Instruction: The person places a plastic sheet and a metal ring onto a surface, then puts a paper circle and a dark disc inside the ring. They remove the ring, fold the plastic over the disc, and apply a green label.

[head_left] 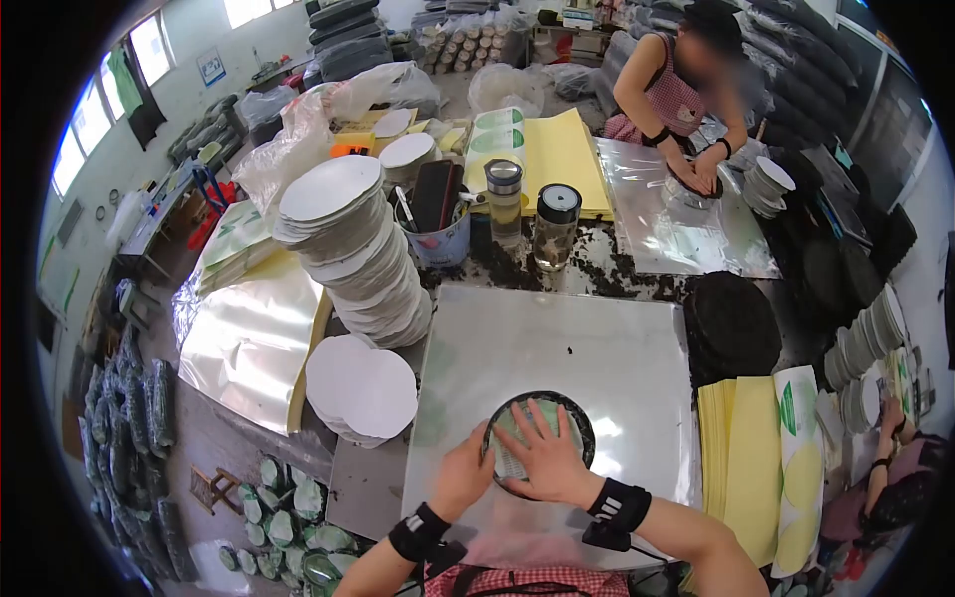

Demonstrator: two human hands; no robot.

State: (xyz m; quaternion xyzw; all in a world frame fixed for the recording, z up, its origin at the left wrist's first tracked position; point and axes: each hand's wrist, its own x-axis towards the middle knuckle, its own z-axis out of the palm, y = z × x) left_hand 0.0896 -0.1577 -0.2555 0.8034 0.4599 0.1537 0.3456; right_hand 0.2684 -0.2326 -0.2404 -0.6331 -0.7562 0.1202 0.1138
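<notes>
Disc (507, 463) on sheet (557, 338), paper stack (748, 463) to right

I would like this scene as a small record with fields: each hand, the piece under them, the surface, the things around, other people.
Left hand: at the left edge of the round piece; grip unclear
Right hand: fingers spread on it
Piece: dark rim, pale printed middle
Surface: large shiny sheet
To the left: stacked white discs
To the right: yellow sheets, dark round pile
Beyond: two lidded bottles
Other people: one person at upper right, another partly seen at the right edge
</notes>
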